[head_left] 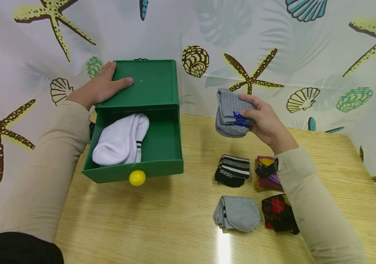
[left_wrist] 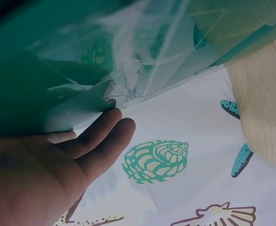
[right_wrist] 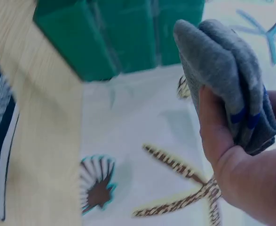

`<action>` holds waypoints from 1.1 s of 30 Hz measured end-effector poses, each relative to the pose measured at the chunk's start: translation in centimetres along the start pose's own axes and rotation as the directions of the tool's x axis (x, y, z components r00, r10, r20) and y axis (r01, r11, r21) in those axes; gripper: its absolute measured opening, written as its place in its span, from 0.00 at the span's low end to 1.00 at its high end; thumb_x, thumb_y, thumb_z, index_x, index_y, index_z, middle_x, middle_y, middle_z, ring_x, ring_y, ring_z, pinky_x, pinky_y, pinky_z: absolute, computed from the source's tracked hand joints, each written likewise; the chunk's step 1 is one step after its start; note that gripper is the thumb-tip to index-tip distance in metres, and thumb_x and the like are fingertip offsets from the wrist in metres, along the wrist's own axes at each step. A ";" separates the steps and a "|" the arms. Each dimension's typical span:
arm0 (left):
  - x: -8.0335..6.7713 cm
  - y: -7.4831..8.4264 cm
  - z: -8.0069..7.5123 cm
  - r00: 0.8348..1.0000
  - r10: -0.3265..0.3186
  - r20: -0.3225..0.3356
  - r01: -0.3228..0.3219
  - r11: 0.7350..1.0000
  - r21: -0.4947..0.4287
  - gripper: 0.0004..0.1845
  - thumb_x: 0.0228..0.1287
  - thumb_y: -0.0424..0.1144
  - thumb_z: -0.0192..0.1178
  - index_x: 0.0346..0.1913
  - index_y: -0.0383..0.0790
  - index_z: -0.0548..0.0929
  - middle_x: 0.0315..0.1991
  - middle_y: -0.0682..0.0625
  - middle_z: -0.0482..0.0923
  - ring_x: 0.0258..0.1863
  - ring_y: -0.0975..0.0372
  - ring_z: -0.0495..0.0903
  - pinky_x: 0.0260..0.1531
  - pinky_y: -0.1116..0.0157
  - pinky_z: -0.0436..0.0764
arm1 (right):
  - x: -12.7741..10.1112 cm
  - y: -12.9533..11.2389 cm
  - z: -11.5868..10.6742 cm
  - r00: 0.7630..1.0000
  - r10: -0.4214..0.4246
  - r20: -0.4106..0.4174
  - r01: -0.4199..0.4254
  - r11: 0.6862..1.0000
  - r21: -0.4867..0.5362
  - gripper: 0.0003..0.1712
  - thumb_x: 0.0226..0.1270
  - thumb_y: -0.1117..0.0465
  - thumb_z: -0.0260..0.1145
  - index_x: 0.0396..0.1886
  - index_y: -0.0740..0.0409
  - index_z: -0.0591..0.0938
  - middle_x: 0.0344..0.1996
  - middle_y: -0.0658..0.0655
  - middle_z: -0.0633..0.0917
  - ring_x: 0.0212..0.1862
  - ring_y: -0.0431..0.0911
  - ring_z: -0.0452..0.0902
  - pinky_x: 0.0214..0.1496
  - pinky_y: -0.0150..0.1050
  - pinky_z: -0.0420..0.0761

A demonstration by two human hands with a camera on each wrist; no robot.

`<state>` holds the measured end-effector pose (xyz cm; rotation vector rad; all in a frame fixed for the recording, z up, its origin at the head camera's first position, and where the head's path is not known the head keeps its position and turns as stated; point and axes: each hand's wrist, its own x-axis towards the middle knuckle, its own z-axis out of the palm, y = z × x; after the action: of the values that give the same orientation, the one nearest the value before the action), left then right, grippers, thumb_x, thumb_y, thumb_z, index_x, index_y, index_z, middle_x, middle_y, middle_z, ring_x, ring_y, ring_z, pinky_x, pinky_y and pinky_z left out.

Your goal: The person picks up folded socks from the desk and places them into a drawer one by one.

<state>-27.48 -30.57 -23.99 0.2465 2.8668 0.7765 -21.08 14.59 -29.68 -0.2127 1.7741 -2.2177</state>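
My left hand [head_left: 103, 86] rests on the top left corner of a green drawer box [head_left: 148, 82], thumb lying flat on its lid. In the left wrist view its fingers [left_wrist: 105, 136] lie extended along the box's side. The drawer [head_left: 161, 167], with a yellow knob [head_left: 137, 178], is pulled out, and folded white socks [head_left: 118, 141] with black stripes lie in its left part. Right of the box, my right hand [head_left: 262, 119] pinches a folded pair of grey ribbed socks [head_left: 229, 110] with a blue label, held above the table; the right wrist view shows the folded socks [right_wrist: 217, 66] between thumb and fingers.
On the wooden table [head_left: 188, 220] lie black-and-white striped socks [head_left: 232, 170], plain grey socks [head_left: 239, 212], argyle socks [head_left: 278, 212] and maroon-and-yellow socks [head_left: 264, 183], partly hidden by the right wrist. A cloth [head_left: 273, 73] printed with starfish and shells stands behind.
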 end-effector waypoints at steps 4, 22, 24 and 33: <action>0.2 0.0 0.0 1.000 -0.004 0.005 0.004 1.000 -0.003 0.53 0.75 0.66 0.40 0.78 0.35 0.24 0.79 0.37 0.19 0.78 0.45 0.24 0.73 0.42 0.36 | -1.3 -0.9 1.6 0.992 -0.063 0.108 0.061 0.998 0.026 0.31 0.76 0.75 0.50 0.76 0.59 0.61 0.56 0.59 0.67 0.48 0.47 0.73 0.42 0.36 0.82; 0.2 -0.1 -0.1 1.000 -0.012 0.014 0.011 1.000 0.023 0.52 0.76 0.66 0.39 0.78 0.35 0.23 0.78 0.37 0.17 0.77 0.45 0.23 0.73 0.41 0.36 | -4.2 -2.5 11.6 0.871 0.066 0.487 -0.149 0.980 0.134 0.31 0.74 0.74 0.51 0.75 0.67 0.61 0.51 0.62 0.80 0.47 0.48 0.82 0.46 0.42 0.84; 0.2 -0.2 -0.1 1.000 -0.011 0.016 0.010 1.000 0.023 0.52 0.76 0.66 0.38 0.77 0.35 0.23 0.78 0.37 0.17 0.77 0.45 0.22 0.73 0.42 0.35 | -4.1 -2.4 13.1 0.874 0.100 0.475 -0.163 0.982 0.093 0.29 0.76 0.74 0.49 0.75 0.68 0.62 0.51 0.62 0.81 0.46 0.48 0.82 0.46 0.42 0.83; 0.3 -0.2 0.0 1.000 -0.022 0.003 0.022 1.000 0.015 0.53 0.75 0.67 0.39 0.78 0.35 0.23 0.78 0.38 0.17 0.77 0.46 0.21 0.73 0.42 0.34 | -2.3 -1.4 18.0 0.931 0.201 0.304 -0.223 0.974 0.041 0.30 0.77 0.77 0.47 0.76 0.64 0.61 0.65 0.65 0.71 0.60 0.54 0.72 0.66 0.53 0.71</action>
<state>-27.76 -30.71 -24.12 0.2169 2.8686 0.7506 -13.76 -1.14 -24.00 -0.3059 1.4764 -1.9760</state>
